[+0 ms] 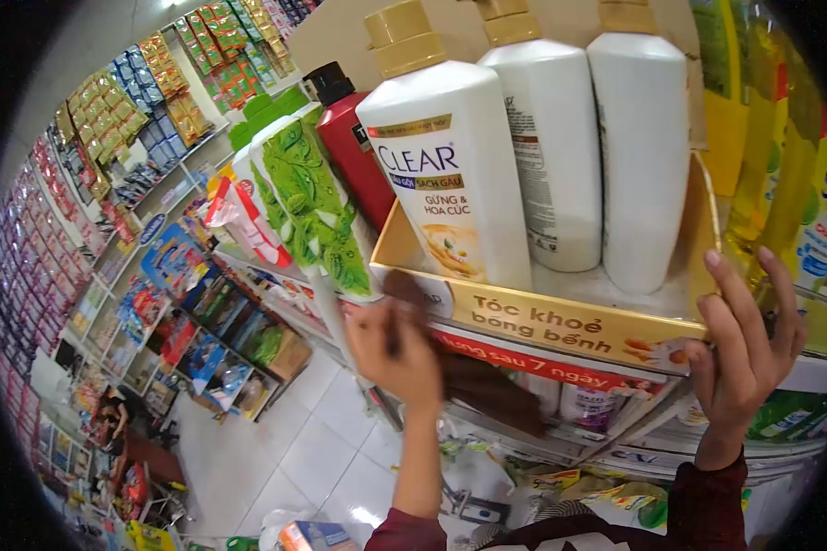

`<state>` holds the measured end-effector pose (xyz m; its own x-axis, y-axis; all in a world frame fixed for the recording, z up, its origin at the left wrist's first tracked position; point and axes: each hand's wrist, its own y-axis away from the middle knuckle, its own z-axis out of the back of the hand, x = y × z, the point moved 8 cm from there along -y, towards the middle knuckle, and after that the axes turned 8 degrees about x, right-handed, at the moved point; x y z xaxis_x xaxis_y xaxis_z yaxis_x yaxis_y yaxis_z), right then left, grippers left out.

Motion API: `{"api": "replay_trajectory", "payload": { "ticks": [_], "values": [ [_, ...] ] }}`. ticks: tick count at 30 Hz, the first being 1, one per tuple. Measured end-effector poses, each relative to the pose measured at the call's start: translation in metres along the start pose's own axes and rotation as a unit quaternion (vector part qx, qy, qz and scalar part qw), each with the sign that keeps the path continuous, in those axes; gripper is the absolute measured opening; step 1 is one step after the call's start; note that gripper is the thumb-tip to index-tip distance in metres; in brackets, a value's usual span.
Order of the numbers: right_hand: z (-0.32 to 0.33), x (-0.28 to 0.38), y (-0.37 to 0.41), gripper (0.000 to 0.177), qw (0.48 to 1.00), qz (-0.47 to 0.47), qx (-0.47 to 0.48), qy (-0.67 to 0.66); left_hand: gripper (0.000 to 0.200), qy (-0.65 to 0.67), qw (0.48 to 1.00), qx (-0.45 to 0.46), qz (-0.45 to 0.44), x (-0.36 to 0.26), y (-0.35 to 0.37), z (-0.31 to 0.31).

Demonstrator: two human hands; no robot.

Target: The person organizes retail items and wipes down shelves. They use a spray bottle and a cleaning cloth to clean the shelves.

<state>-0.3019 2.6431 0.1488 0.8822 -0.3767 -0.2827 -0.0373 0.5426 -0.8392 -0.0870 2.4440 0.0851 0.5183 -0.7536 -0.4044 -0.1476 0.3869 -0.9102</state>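
My left hand [395, 354] is closed round a brown cloth [492, 395], blurred by motion, in front of the left end of a gold cardboard display tray [542, 317]. My right hand [742, 344] grips the tray's right corner, thumb at the front and fingers spread up along the side. Standing in the tray are a white CLEAR shampoo bottle [446, 184] with a gold cap, a second white bottle [551, 156] and a third white bottle [643, 156]. The cloth hides part of the tray's front and the shelf edge below.
Left of the tray stand a red bottle [354, 151] with a black pump and a green leaf-patterned bottle [317, 207]. Yellow liquid bottles [772, 174] stand at the right. Shelves of hanging sachets [101, 101] line the far wall. A person [119, 422] is at the lower left, beyond the tiled floor [312, 459].
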Motion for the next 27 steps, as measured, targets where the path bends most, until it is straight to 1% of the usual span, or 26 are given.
{"api": "replay_trajectory", "payload": {
  "ticks": [1, 3, 4, 5, 7, 9, 11, 12, 14, 15, 16, 18, 19, 20, 21, 22, 23, 24, 25, 26, 27],
  "values": [
    [-0.001, 0.001, 0.000, 0.038, 1.000, 0.000, 0.001, -0.005, 0.006, -0.019, 0.999, -0.010, 0.040, 0.025, -0.012, 0.006],
    [-0.007, 0.000, 0.004, 0.041, 1.000, -0.006, 0.016, 0.000, 0.004, 0.122, 0.988, -0.030, 0.085, 0.037, -0.012, 0.000],
    [-0.009, 0.000, 0.006, 0.041, 1.000, -0.010, 0.029, -0.001, 0.005, 0.195, 0.974, -0.041, 0.108, 0.041, -0.007, -0.004],
    [-0.010, -0.001, 0.007, 0.041, 0.999, -0.014, 0.042, -0.001, 0.008, 0.108, 0.987, -0.017, 0.118, 0.034, 0.000, -0.001],
    [-0.012, -0.001, 0.007, 0.042, 0.999, -0.002, 0.054, 0.004, 0.010, 0.094, 0.984, -0.031, 0.148, 0.017, 0.018, 0.000],
    [-0.011, 0.000, 0.005, 0.046, 0.999, 0.007, 0.051, 0.010, 0.010, 0.046, 0.997, 0.044, 0.054, -0.038, 0.040, -0.007],
    [-0.014, 0.001, 0.008, 0.048, 0.997, 0.074, 0.005, 0.001, 0.008, 0.095, 0.991, 0.093, -0.007, -0.083, 0.052, -0.011],
    [-0.017, -0.001, 0.011, 0.049, 0.992, 0.107, -0.065, -0.004, 0.008, 0.078, 0.992, 0.095, -0.032, -0.085, 0.052, -0.009],
    [-0.019, 0.000, 0.013, 0.047, 0.984, 0.123, -0.128, 0.001, 0.008, 0.049, 0.989, 0.104, -0.087, -0.091, 0.047, -0.013],
    [-0.020, 0.001, 0.014, 0.046, 0.979, 0.131, -0.159, 0.004, 0.007, 0.061, 0.992, 0.092, -0.065, -0.070, 0.041, -0.012],
    [-0.018, 0.001, 0.013, 0.046, 0.977, 0.139, -0.162, 0.000, 0.007, 0.022, 0.997, 0.058, -0.050, -0.049, 0.038, -0.007],
    [-0.019, -0.003, 0.013, 0.047, 0.970, 0.171, -0.172, 0.008, 0.005, 0.010, 0.999, 0.012, 0.030, 0.000, 0.025, 0.000],
    [-0.022, -0.005, 0.015, 0.047, 0.964, 0.194, -0.178, 0.019, 0.005, -0.037, 0.998, -0.004, 0.042, 0.016, 0.019, 0.005],
    [-0.023, -0.006, 0.016, 0.048, 0.961, 0.205, -0.184, 0.025, 0.008, -0.033, 0.999, -0.019, 0.033, 0.029, 0.014, 0.007],
    [-0.025, -0.007, 0.017, 0.048, 0.957, 0.216, -0.190, 0.031, 0.010, -0.008, 0.998, -0.043, 0.048, 0.033, 0.014, 0.006],
    [-0.024, -0.005, 0.015, 0.049, 0.956, 0.217, -0.194, 0.032, 0.012, 0.018, 0.996, -0.067, 0.064, 0.035, 0.016, 0.004],
    [-0.024, -0.005, 0.014, 0.049, 0.963, 0.170, -0.209, 0.004, 0.014, 0.045, 0.992, -0.090, 0.081, 0.036, 0.020, 0.001],
    [-0.024, -0.004, 0.015, 0.049, 0.966, 0.124, -0.223, -0.026, 0.018, 0.034, 0.988, -0.078, 0.126, 0.030, 0.029, 0.000],
    [-0.025, -0.004, 0.016, 0.049, 0.966, 0.078, -0.238, -0.058, 0.016, 0.064, 0.986, -0.064, 0.139, 0.003, 0.037, -0.004],
    [-0.023, 0.000, 0.015, 0.048, 0.969, 0.019, -0.231, -0.081, 0.011, 0.017, 0.990, -0.044, 0.134, -0.020, 0.049, -0.007],
    [-0.023, 0.000, 0.013, 0.048, 0.980, 0.016, -0.174, -0.093, 0.012, 0.022, 0.996, 0.008, 0.091, -0.041, 0.065, -0.012]
  ]
}}
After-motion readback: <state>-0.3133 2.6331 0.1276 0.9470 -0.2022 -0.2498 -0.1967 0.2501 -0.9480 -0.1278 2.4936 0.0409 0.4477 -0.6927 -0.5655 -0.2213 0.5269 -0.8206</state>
